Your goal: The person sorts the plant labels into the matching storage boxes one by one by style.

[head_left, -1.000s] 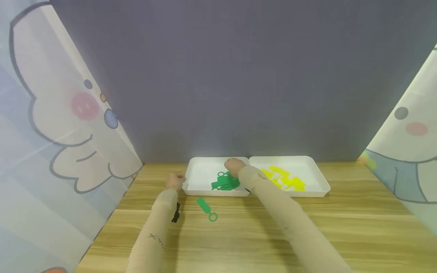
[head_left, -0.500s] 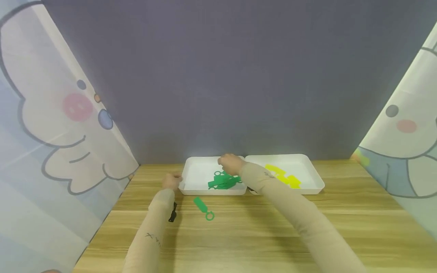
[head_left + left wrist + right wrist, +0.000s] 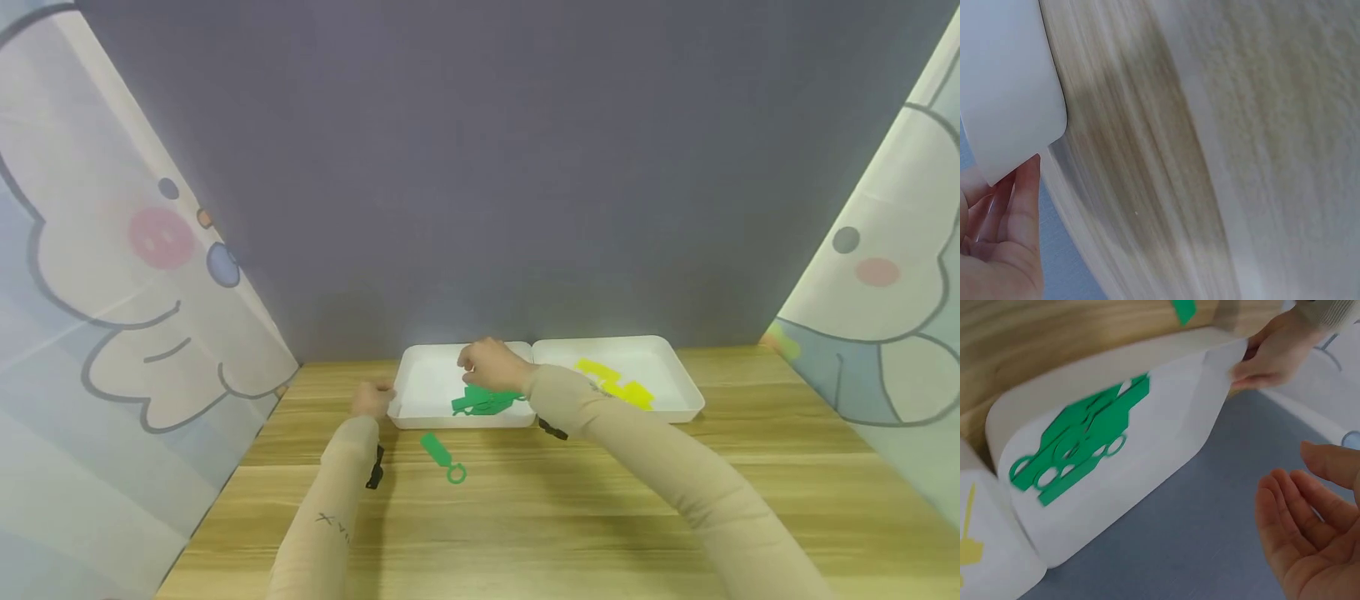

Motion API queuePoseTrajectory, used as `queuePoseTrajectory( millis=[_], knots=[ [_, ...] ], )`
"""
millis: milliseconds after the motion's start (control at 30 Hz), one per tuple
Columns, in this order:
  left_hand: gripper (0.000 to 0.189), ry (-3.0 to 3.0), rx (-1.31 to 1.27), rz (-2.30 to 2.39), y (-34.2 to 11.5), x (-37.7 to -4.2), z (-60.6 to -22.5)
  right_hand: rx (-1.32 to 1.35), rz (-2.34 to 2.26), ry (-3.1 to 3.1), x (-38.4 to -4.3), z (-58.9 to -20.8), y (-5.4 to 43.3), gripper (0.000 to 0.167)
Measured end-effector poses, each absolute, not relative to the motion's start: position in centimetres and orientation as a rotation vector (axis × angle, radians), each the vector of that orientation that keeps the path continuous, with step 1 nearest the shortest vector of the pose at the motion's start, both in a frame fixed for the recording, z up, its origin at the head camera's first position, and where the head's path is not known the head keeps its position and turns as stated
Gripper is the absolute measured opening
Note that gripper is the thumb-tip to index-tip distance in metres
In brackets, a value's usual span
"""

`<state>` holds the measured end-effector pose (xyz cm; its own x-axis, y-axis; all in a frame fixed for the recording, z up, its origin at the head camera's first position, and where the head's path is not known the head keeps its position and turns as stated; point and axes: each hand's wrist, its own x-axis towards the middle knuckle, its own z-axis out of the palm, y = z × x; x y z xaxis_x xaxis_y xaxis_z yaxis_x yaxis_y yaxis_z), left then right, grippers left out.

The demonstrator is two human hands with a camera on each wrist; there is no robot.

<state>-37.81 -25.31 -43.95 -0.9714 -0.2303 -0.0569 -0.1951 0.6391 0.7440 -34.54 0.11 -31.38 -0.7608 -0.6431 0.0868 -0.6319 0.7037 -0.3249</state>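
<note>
My left hand (image 3: 372,399) grips the outer left wall of a white tray (image 3: 423,375), its thumb and fingers pinching the rim (image 3: 1007,140) in the left wrist view. Inside this tray lies a heap of green tags with ring ends (image 3: 1094,434), bunched toward its right side. Over the tray's back part hovers my right hand (image 3: 495,364), palm empty and fingers loosely bent (image 3: 1316,525) in the right wrist view; it hides some of the heap in the head view. One loose green tag (image 3: 437,450) lies on the wood just in front of the tray.
A second white tray (image 3: 671,375) stands directly to the right, with several yellow tags (image 3: 637,395) in it. Both trays sit at the back of the wooden table (image 3: 480,525), against a dark grey wall (image 3: 480,167). Cartoon-print sheets (image 3: 150,333) hang at either side.
My right hand has travelled left and slightly back over the green heap. The left hand keeps its grip on the tray, and the head view has turned a little right.
</note>
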Motion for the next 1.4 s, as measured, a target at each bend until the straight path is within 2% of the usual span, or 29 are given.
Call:
queuePoseTrajectory(
  millis=[267, 600, 767, 833, 967, 1100, 1400],
  knots=[
    [0.033, -2.812, 0.340, -1.259, -25.1, -37.2, -43.4, -1.029, -0.603, 2.845, -32.1, -32.1, -0.9, 0.024],
    [0.032, -2.830, 0.348, -1.197, -24.6, -36.6, -42.8, -1.070, -0.564, 2.786, -30.5, -36.5, -2.7, 0.021],
    [0.032, -2.827, 0.354, -1.213, -24.6, -36.6, -42.9, -0.964, -0.564, 2.759, -30.0, -38.4, -3.6, 0.023],
    [0.032, -2.820, 0.361, -1.223, -24.7, -36.7, -43.0, -0.925, -0.560, 2.767, -29.8, -39.2, -4.0, 0.020],
    [0.032, -2.816, 0.356, -1.251, -25.0, -37.0, -43.2, -0.860, -0.622, 2.765, -29.8, -40.5, -4.7, 0.002],
    [0.032, -2.822, 0.339, -1.279, -25.2, -37.4, -43.3, -0.777, -0.710, 2.712, -29.8, -41.3, -5.3, 0.010],
    [0.032, -2.848, 0.334, -1.259, -25.5, -37.6, -43.7, -0.716, -0.331, 2.921, -29.7, -42.7, -7.2, 0.028]
  ],
)
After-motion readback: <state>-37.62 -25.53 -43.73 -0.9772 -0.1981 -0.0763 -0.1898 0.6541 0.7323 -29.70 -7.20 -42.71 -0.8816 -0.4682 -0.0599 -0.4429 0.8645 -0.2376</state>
